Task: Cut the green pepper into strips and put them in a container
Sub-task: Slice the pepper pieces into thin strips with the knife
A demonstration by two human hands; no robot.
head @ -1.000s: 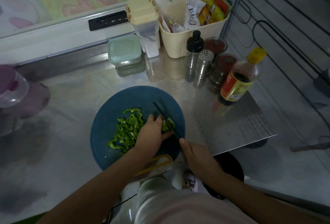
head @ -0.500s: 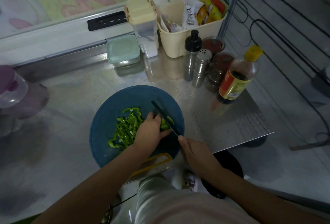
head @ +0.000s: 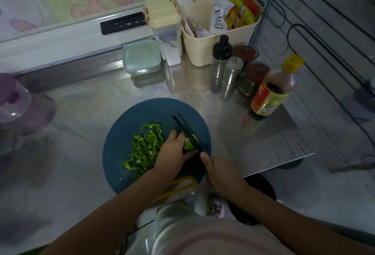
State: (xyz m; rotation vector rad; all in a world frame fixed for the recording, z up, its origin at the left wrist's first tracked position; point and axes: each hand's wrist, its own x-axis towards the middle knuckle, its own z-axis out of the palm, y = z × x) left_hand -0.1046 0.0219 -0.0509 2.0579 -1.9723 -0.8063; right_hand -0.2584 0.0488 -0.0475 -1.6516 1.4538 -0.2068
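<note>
A round blue cutting board (head: 125, 133) lies on the steel counter. A pile of green pepper strips (head: 145, 148) sits on its left half. My left hand (head: 173, 152) holds down the uncut pepper piece (head: 188, 143) with curled fingers. My right hand (head: 218, 171) grips the handle of a dark knife (head: 183, 128); its blade lies across the pepper piece, right beside my left fingers. A small lidded pale green container (head: 141, 56) stands at the back of the counter.
A cream caddy of packets (head: 205, 51), a cream-lidded box (head: 164, 21), shakers (head: 232, 72), jars and a yellow-capped sauce bottle (head: 272, 92) crowd the back right. A purple-lidded jug (head: 12, 100) stands at the far left. The counter edge (head: 284, 163) runs close on the right.
The knife blade has stayed on the pepper piece with only slight movement. Both hands keep their grips; the view has shifted a little.
</note>
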